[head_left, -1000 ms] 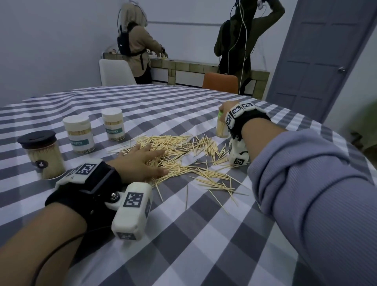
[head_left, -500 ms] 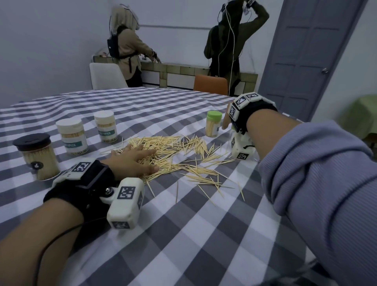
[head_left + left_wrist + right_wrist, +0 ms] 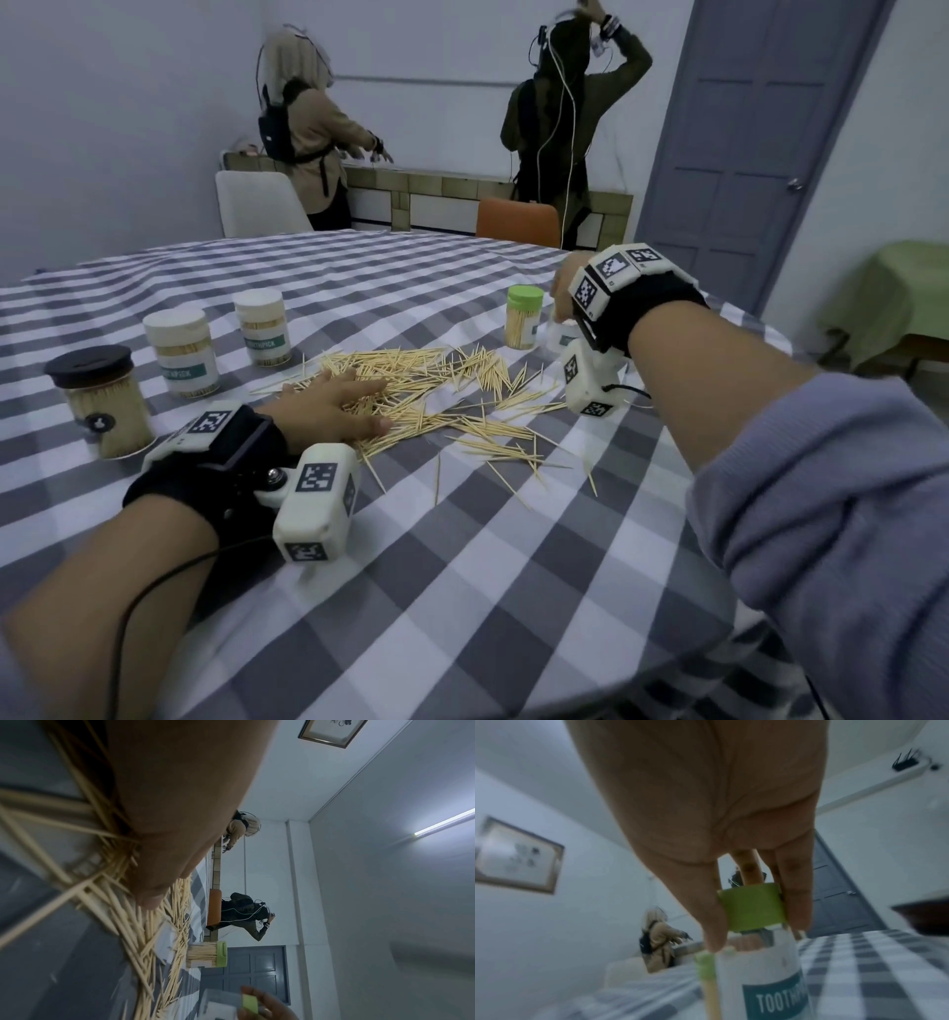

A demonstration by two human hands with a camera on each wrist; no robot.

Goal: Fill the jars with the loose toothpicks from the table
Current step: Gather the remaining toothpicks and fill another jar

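- Pressing flat, the left hand [image 3: 334, 406] is seen in the head view, fingers straight on the toothpicks [image 3: 441, 385] strewn mid-table [image 3: 462, 591]; the right hand [image 3: 562, 288] has moved off the green-lidded jar [image 3: 524, 324].
- Left wrist view: toothpicks judged light, stiff, slippery; best gathered in bundles.
- Right wrist view: a green lid [image 3: 752, 906] is pinched above an empty jar [image 3: 762, 973].

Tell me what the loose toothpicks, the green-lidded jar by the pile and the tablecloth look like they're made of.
Loose toothpicks: pale matte wood or bamboo, thin pointed sticks. Green-lidded jar: probably plastic, a clear wall showing the sticks inside, the lid opaque and smooth. Tablecloth: likely woven fabric, matte grey-and-white check that ripples near the far edge.
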